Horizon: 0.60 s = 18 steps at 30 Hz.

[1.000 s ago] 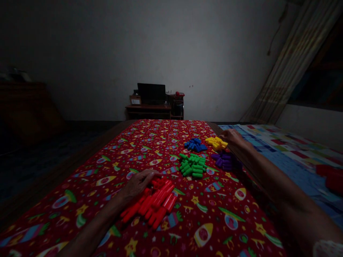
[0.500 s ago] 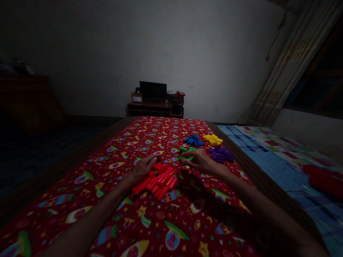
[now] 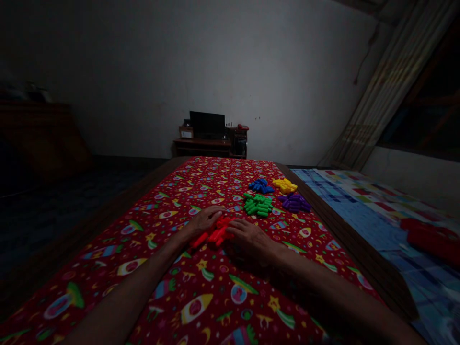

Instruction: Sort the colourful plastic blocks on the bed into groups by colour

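A heap of short red plastic sticks lies on the red patterned cloth, between my two hands. My left hand rests along the heap's left and far side, fingers stretched out. From the right, my right hand lies against the heap with its fingers reaching over some red sticks. Both hands look open, though the right fingertips are partly lost among the sticks. Just beyond my right hand is a pile of similar green sticks, touched by neither hand.
Further back are piles of blue sticks, yellow sticks and purple sticks. A dark screen stands on a small desk by the wall. At the right, a red bag-like item lies on a checked blue sheet.
My right hand has moved from the green pile to the right side of the red heap, leaving the green sticks in full view. The red heap now looks more compact.
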### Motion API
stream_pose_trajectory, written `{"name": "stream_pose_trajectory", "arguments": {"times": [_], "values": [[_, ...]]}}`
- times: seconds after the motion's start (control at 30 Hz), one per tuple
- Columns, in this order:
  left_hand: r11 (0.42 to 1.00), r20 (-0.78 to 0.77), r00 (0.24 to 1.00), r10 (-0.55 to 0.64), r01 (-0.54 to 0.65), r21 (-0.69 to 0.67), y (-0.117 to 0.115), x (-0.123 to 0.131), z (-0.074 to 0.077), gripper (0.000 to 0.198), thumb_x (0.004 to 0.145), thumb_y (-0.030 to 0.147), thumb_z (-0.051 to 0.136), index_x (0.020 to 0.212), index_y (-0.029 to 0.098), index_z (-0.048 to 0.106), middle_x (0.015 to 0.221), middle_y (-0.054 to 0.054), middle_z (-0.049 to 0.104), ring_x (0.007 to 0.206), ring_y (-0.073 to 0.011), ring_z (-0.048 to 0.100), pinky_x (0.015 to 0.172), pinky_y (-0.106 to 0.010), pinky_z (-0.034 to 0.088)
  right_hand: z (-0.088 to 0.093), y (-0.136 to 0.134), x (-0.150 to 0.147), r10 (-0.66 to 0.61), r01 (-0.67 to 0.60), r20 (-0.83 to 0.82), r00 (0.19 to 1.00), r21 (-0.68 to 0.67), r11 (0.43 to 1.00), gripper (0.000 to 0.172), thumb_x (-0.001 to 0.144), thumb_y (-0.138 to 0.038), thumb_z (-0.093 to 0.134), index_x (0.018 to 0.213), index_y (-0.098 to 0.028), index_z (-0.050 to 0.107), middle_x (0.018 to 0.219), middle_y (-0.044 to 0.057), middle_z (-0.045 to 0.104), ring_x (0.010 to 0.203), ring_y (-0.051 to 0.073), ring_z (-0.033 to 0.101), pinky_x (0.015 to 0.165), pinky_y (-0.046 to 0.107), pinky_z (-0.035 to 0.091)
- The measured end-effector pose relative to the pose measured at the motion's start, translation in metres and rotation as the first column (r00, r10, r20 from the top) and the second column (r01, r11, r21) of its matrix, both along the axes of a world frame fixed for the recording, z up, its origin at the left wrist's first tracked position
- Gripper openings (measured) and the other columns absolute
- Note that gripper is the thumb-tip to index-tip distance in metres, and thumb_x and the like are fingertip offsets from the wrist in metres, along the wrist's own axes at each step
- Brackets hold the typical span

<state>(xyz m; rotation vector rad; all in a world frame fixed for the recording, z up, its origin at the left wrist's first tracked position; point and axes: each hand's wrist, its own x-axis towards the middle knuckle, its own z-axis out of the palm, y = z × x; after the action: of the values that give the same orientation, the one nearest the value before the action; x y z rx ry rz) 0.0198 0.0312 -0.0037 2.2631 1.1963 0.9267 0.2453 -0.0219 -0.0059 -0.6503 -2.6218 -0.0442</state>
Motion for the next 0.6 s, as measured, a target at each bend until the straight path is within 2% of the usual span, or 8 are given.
{"name": "stream_pose_trajectory", "arguments": {"times": [0.13,0.23,0.37,0.47,0.6], "values": [[1.0,-0.02,1.0,-0.013,0.013,-0.015,-0.001,0.001,0.002,0.05,0.085,0.049,0.036,0.103,0.017,0.07,0.114,-0.011,0.069,0.107,-0.0237,0.062,0.099,-0.037,0.046,0.004,-0.006,0.006,-0.036,0.037,-0.084,0.996,0.015,0.999,0.023,0.091,-0.015,0.05,0.113,-0.019,0.057,0.116,0.012,0.062,0.108,0.021,0.056,0.09,0.035,0.05],[0.999,-0.013,1.0,-0.018,0.017,-0.029,-0.001,0.0,0.002,0.05,0.085,0.05,0.037,0.101,0.017,0.07,0.114,-0.012,0.069,0.106,-0.0242,0.062,0.098,-0.038,0.047,0.004,-0.008,0.007,-0.072,0.074,-0.146,0.987,0.011,0.997,0.02,0.089,-0.016,0.053,0.108,-0.02,0.058,0.112,0.011,0.063,0.103,0.021,0.057,0.089,0.037,0.049],[1.0,-0.007,1.0,-0.007,0.006,-0.028,0.002,-0.001,-0.001,0.05,0.085,0.053,0.037,0.099,0.019,0.071,0.114,-0.01,0.069,0.107,-0.0238,0.062,0.099,-0.038,0.046,0.003,-0.009,0.01,-0.069,0.064,-0.203,0.977,-0.034,0.997,0.017,0.086,-0.017,0.057,0.103,-0.021,0.059,0.112,0.011,0.063,0.106,0.022,0.057,0.09,0.037,0.047],[1.0,-0.01,1.0,-0.004,0.003,-0.021,0.003,-0.002,-0.003,0.052,0.085,0.056,0.038,0.098,0.019,0.072,0.113,-0.01,0.069,0.107,-0.0241,0.062,0.099,-0.038,0.046,0.007,-0.01,0.015,-0.073,0.049,-0.27,0.96,-0.092,0.995,0.012,0.088,-0.021,0.055,0.1,-0.021,0.06,0.107,0.01,0.066,0.098,0.02,0.059,0.086,0.035,0.048],[1.0,-0.01,1.0,-0.003,0.003,-0.029,0.002,-0.003,-0.003,0.055,0.085,0.06,0.038,0.098,0.019,0.072,0.114,-0.011,0.069,0.107,-0.0252,0.062,0.097,-0.038,0.047,0.022,-0.011,0.027,-0.218,0.143,-0.39,0.895,-0.211,0.967,0.019,0.092,-0.025,0.048,0.101,-0.019,0.063,0.099,0.009,0.069,0.088,0.018,0.062,0.078,0.028,0.047]]}}
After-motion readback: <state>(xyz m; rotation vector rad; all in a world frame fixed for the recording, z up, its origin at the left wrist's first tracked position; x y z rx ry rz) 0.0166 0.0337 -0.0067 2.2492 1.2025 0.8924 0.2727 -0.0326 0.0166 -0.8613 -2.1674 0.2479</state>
